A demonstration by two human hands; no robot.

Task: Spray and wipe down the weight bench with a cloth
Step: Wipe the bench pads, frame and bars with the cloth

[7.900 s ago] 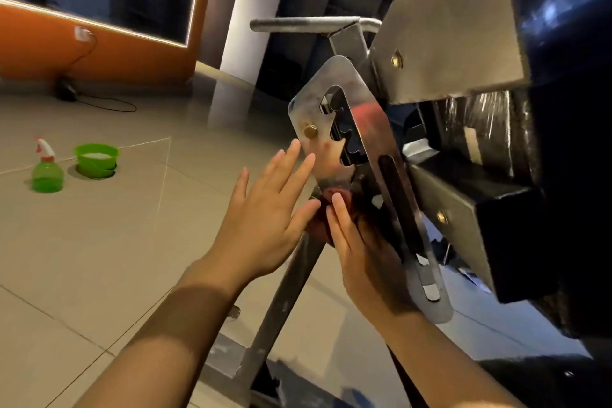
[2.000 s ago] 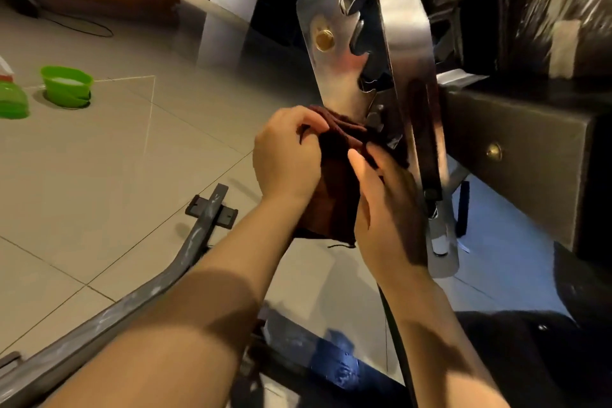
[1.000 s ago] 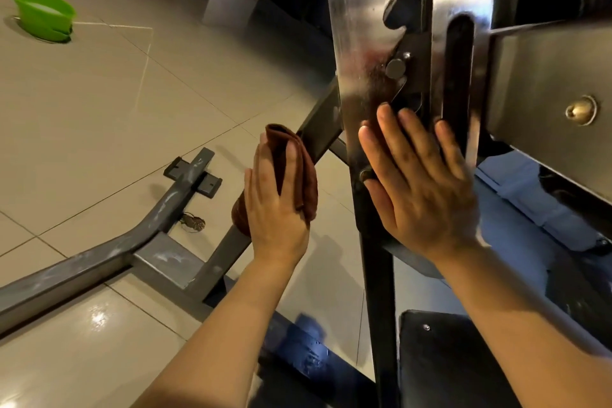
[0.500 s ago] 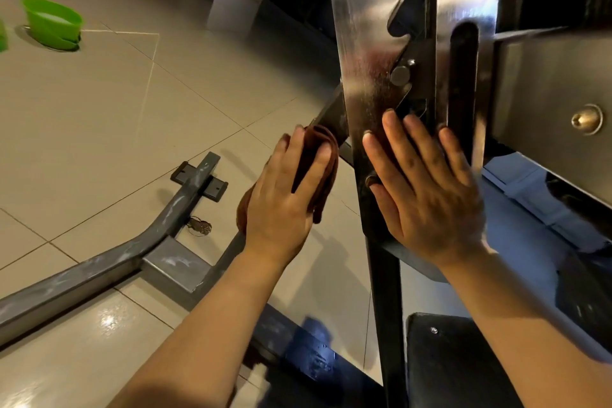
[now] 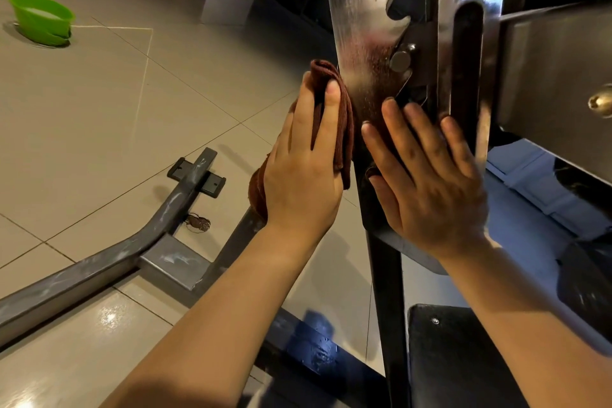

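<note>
Left hand (image 5: pixel 303 172) grips brown cloth (image 5: pixel 334 116), pressing it against the steel bench plate (image 5: pixel 361 33). Right hand (image 5: pixel 427 175) lies flat, fingers straight, on plate, holding nothing.

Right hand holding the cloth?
No. The brown cloth is gripped by the left hand, while the right hand lies flat with straight fingers on the metal plate.

You have a dark reddish-brown ribbed cloth (image 5: pixel 341 129) against a shiny silver notched steel plate (image 5: pixel 357 26), which carries a brownish reflection. The bench's angled steel floor bar (image 5: pixel 99 268) is grey with pale whitish smears. A bright green plastic bowl (image 5: pixel 41 21) sits on the glossy beige floor tiles (image 5: pixel 99 116), crossed by thin dark grout lines
</note>
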